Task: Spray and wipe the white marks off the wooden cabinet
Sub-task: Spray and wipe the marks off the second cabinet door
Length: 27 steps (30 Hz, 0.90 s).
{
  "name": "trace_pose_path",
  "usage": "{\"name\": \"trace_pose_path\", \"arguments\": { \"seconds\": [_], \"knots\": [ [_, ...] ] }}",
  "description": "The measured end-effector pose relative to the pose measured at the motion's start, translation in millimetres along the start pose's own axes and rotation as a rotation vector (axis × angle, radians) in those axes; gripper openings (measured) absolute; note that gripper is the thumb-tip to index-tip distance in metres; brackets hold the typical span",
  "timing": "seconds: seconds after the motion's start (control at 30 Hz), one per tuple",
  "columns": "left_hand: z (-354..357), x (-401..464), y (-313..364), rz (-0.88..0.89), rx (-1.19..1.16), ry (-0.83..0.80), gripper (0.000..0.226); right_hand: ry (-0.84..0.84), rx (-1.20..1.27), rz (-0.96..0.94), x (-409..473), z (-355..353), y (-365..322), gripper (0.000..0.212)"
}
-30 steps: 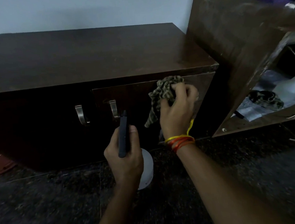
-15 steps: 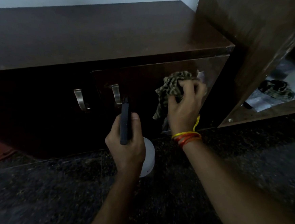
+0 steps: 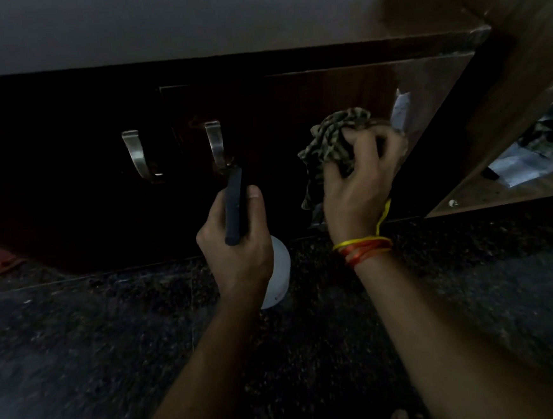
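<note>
A dark wooden cabinet [image 3: 69,199] fills the upper half of the view, with two doors. My right hand [image 3: 362,176] grips a bunched striped cloth [image 3: 332,138] and presses it against the right door. A white mark [image 3: 399,110] shows on that door just right of the cloth. My left hand [image 3: 238,242] holds a spray bottle [image 3: 278,275] with a white body and a black head, its nozzle pointing at the door below the handles.
Two curved metal handles [image 3: 135,154] [image 3: 215,144] sit on the cabinet doors. A second brown wooden unit [image 3: 502,69] stands hard against the right side, with papers and cloth on its open shelf [image 3: 529,163]. Dark speckled stone floor [image 3: 81,357] lies below.
The view has dropped lower and closer, so the cabinet top is out of sight. My right hand has slid the cloth down the right door, uncovering the white mark. The left hand keeps the bottle.
</note>
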<state>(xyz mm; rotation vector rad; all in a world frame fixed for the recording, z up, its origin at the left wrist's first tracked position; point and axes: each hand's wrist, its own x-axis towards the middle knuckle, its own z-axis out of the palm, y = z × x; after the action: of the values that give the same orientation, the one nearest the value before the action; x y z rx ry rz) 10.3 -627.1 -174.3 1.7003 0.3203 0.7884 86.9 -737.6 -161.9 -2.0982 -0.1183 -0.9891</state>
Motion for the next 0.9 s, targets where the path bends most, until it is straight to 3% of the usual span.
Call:
{"name": "trace_pose_path", "arguments": {
  "seconds": [0.27,0.5,0.63,0.9],
  "knots": [
    [11,1,-9,-0.007,0.014,-0.021,0.017,-0.266,-0.092,0.094,-53,15,59,0.036],
    [13,-2,-17,-0.017,0.038,-0.019,0.017,-0.073,0.02,0.146,-36,16,38,0.028],
    [13,0,-19,-0.037,0.023,-0.025,0.017,-0.114,-0.007,0.165,-49,21,48,0.03],
    [7,-1,-25,-0.029,0.035,-0.035,0.025,-0.132,-0.04,0.446,-93,52,80,0.025]
  ]
}}
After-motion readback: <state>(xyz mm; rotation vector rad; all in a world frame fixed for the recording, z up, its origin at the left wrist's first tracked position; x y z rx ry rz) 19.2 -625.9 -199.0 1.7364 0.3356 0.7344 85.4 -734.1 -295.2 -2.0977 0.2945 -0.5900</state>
